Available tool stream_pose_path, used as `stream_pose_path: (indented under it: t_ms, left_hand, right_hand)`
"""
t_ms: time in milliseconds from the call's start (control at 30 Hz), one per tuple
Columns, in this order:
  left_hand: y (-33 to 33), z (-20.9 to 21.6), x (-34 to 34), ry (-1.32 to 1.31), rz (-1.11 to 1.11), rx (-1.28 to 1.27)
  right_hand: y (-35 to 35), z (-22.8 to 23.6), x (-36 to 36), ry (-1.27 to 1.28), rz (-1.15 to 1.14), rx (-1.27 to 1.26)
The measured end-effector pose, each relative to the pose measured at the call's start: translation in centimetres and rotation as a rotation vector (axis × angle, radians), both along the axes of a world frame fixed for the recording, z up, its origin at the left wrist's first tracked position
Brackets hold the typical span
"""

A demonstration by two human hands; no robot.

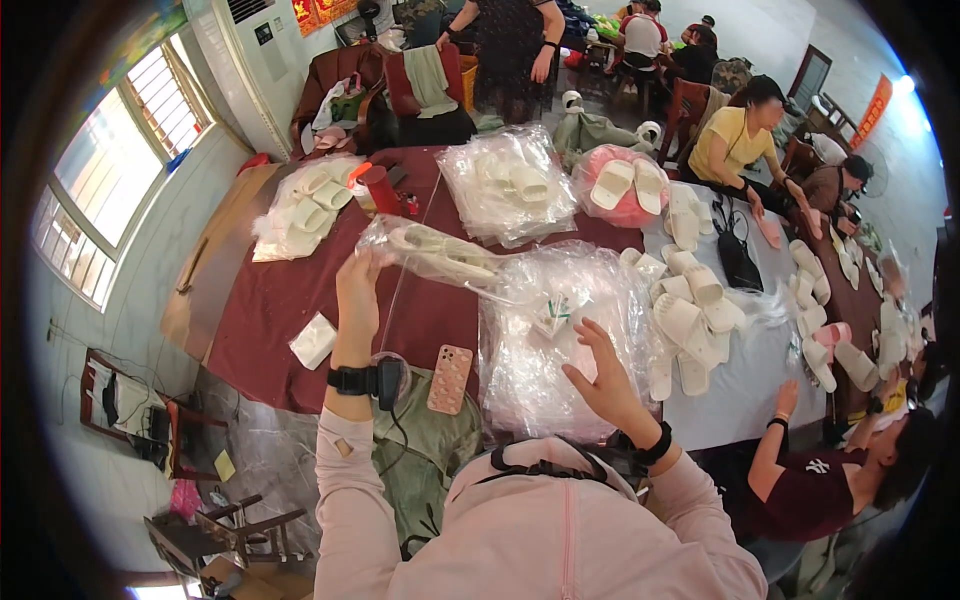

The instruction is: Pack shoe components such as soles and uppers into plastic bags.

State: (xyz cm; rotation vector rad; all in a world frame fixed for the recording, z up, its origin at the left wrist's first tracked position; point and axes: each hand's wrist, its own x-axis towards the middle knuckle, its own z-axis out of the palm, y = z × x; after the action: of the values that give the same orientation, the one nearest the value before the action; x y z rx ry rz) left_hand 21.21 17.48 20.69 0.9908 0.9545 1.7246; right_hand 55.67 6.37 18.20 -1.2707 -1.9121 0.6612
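Note:
My left hand (360,295) is raised over the dark red tablecloth, its fingers closed on the end of a clear plastic bag (440,253). Pale slippers (425,243) lie inside that bag, which stretches right toward a stack of flat clear bags (570,370). Over the stack's right side, my right hand (605,380) has its fingers apart and holds nothing. A small white piece with green marks (552,314) rests on the stack. Loose cream slippers (690,310) are piled just right of it.
A phone in a patterned case (450,380) and a white packet (314,341) lie nearby. Bagged slippers (310,205) sit at the far left, more bagged slippers (505,185) at the back. A red cylinder (379,190) stands between them. People work along the table's right side.

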Motion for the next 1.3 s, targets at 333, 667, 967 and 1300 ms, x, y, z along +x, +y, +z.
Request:
stream_pose_path:
  t_ms: [333, 667, 967, 1300]
  left_hand:
    - [-3.9, -17.2, -5.5, -0.075, 0.205, -0.812]
    - [-1.2, -8.7, 3.5, 0.851, 0.275, -0.255]
    - [-3.7, -17.4, 17.7, 1.406, -0.471, -0.138]
    - [2.6, -25.4, 23.2, 1.646, -0.422, 0.048]
  right_hand:
    - [-1.4, -3.8, 2.1, 0.004, 0.055, -0.305]
    - [-0.3, -15.1, 2.4, -0.388, 0.363, -0.548]
    - [-1.8, -18.4, 4.1, -0.396, -0.083, -0.300]
    - [-5.9, -23.7, 5.9, -0.830, 0.135, -0.196]
